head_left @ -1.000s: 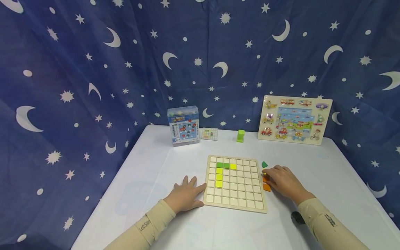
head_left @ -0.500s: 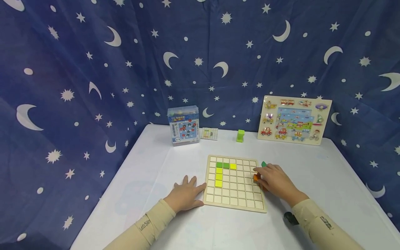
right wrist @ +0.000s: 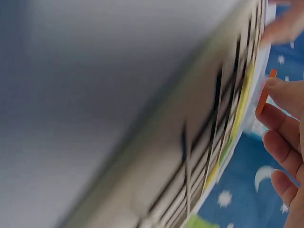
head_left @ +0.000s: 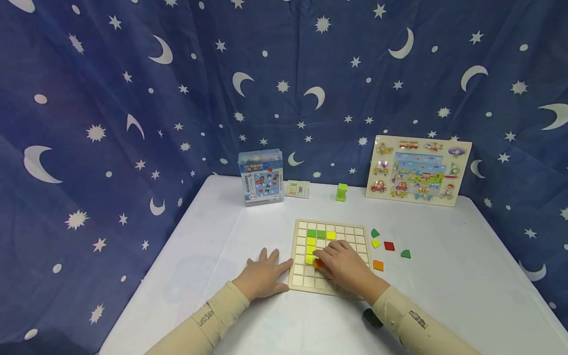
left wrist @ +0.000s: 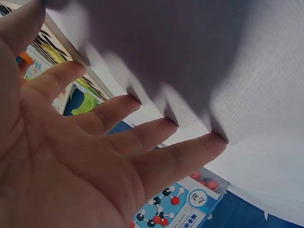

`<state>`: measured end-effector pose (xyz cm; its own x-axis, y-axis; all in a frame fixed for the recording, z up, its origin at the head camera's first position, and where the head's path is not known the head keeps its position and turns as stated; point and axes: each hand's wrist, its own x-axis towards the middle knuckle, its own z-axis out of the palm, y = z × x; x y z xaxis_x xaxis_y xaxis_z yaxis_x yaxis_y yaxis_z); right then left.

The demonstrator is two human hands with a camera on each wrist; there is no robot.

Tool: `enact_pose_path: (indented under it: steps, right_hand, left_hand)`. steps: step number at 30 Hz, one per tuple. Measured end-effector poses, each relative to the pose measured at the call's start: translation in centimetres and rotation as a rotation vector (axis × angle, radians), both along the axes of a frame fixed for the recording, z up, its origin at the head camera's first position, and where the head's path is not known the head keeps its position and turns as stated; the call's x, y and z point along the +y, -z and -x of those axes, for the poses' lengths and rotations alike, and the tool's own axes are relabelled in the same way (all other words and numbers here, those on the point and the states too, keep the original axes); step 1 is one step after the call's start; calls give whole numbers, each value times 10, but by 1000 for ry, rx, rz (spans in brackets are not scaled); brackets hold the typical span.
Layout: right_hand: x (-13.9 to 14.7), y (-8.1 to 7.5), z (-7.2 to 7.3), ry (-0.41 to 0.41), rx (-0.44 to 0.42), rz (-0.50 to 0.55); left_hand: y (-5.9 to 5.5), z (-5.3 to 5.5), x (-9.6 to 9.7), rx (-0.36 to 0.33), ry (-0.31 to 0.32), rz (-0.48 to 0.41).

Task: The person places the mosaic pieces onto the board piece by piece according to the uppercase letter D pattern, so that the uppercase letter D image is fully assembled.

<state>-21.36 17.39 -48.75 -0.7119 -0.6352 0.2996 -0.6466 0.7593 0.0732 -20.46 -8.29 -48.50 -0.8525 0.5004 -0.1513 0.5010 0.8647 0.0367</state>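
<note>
My right hand [head_left: 347, 266] is over the wooden grid board [head_left: 298, 280] and pinches an orange square tile [head_left: 318, 264] between thumb and forefinger. In the right wrist view the orange tile [right wrist: 266, 95] is held edge-on, just off the grid. The tile overlaps the board beside the lowest of the yellow tiles [head_left: 311, 241], which form a column. Above that column runs a row of two green tiles [head_left: 316, 233] and another yellow tile [head_left: 331, 235]. My left hand [head_left: 263, 277] rests on the table with fingers spread, its forefinger and thumb at the board's left edge.
Loose tiles lie right of the board: an orange one [head_left: 378, 266], a red one [head_left: 389, 246], a yellow one [head_left: 376, 243] and green rounded ones [head_left: 406, 254]. Behind stand a plastic box [head_left: 262, 178], a patterned card [head_left: 297, 189], a green block [head_left: 341, 193] and a picture puzzle [head_left: 418, 170].
My right hand has picked up an orange tile from beside the board and carried it left across the grid to the yellow column. The left hand has stayed in place.
</note>
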Motion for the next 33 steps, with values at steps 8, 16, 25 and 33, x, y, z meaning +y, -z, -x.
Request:
enact_pose_path:
  steps: [8, 16, 25, 33]
  right_hand:
    - [-21, 10, -2, -41, 47, -13]
    - [-24, 14, -3, -15, 22, -34]
    - [-25, 17, -4, -16, 33, -29]
    - [-18, 15, -3, 20, 26, -4]
  left_hand:
    - [-3, 1, 2, -7, -8, 8]
    - [0, 1, 1, 8, -3, 21]
    - [-1, -1, 1, 9, 0, 17]
    - [1, 0, -1, 17, 2, 19]
